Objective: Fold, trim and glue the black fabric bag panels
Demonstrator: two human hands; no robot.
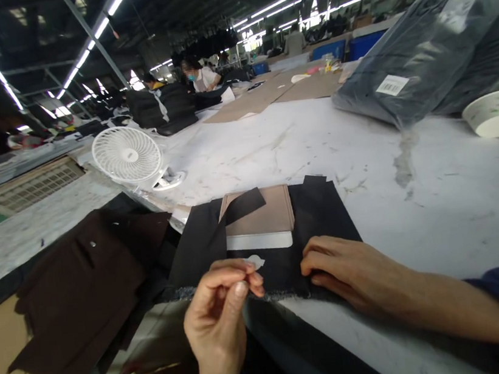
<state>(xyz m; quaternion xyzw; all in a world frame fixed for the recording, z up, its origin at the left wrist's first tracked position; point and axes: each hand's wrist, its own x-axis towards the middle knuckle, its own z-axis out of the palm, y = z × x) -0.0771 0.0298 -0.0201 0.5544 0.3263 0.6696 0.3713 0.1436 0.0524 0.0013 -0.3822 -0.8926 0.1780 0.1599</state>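
Note:
A dark fabric panel (279, 269) lies on the white table in front of me, its near edge frayed. On it rest a tan card template (264, 209) with a white lower strip (261, 241) and a narrow dark fabric strip (245, 205) slanting across the template's top left. My left hand (218, 314) is raised over the near edge, thumb and fingers closed in a pinch. A small white piece (255, 261) shows at its fingertips; its exact kind is unclear. My right hand (343, 269) has its fingers bent and gripping the panel's right side near the edge.
To the left lie dark brown fabric pieces (83, 288) in a stack. A white fan (128, 155) stands beyond them. At the right are a plastic-wrapped dark bundle (420, 54) and a paper bowl (496, 114). Brown cardboard (242, 99) and a masked co-worker (205, 77) are farther back.

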